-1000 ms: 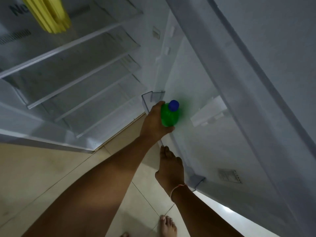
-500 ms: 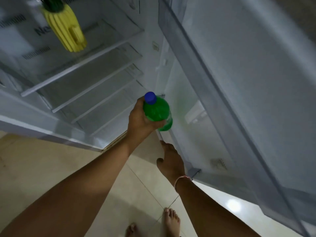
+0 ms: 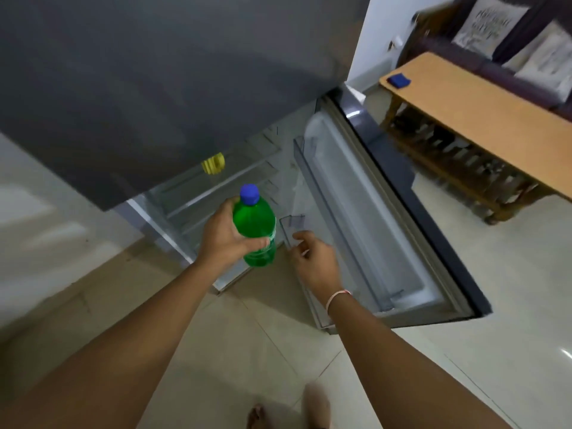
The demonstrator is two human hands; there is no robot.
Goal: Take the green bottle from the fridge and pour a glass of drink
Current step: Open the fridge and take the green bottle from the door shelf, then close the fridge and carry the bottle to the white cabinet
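while the left hand (image 3: 226, 239) has its fingers (image 3: 257, 243) wrapped round the green bottle (image 3: 255, 230), thumb across the near side of the body, the grip reads as firm and closed on the bottle's middle. bottle upright, blue cap (image 3: 249, 194) on, held in the air in front of the open fridge, clear of every shelf.

right hand (image 3: 312, 261): fingers loosely curled, half open, holding nothing. fingertips sit at or just beside the clear door bin (image 3: 292, 222) on the inside of the fridge door (image 3: 365, 218); cannot tell whether they touch it. thin band on the wrist.

outward: fridge interior (image 3: 198, 199) to the far left shows bare glass shelves and a yellow item (image 3: 213, 164) on an upper shelf. door stands wide open to the right. far right, a wooden desk (image 3: 483, 119) carries a small blue object (image 3: 399, 79); no glass visible anywhere in view.

progress, as judged: bottle retrieval looks done. left to do: shut the door (free right hand is well placed for it), find a glass, uncap, pour. cap on means no spill risk in transit.
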